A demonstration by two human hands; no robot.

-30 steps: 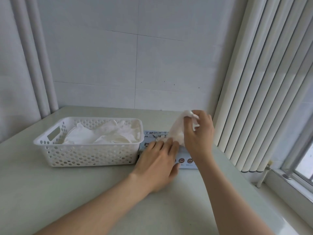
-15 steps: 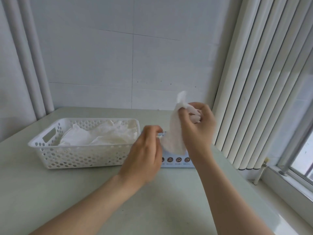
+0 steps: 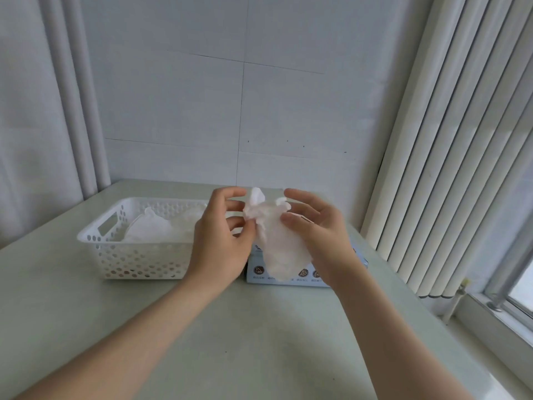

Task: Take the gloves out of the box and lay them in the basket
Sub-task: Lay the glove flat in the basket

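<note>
A crumpled white glove hangs in the air above the pale blue glove box. My right hand pinches its right side and my left hand pinches its left edge. The box lies flat on the table, mostly hidden behind the glove and my hands. Left of the box stands a white perforated basket holding several white gloves.
The pale green table runs to a white wall at the back. Vertical blinds hang close on the right, with a window sill below them. Grey curtain folds hang at the left.
My right hand has drawn the glove up out of the box. My left hand has left the box top, risen and taken hold of the glove's left edge.
</note>
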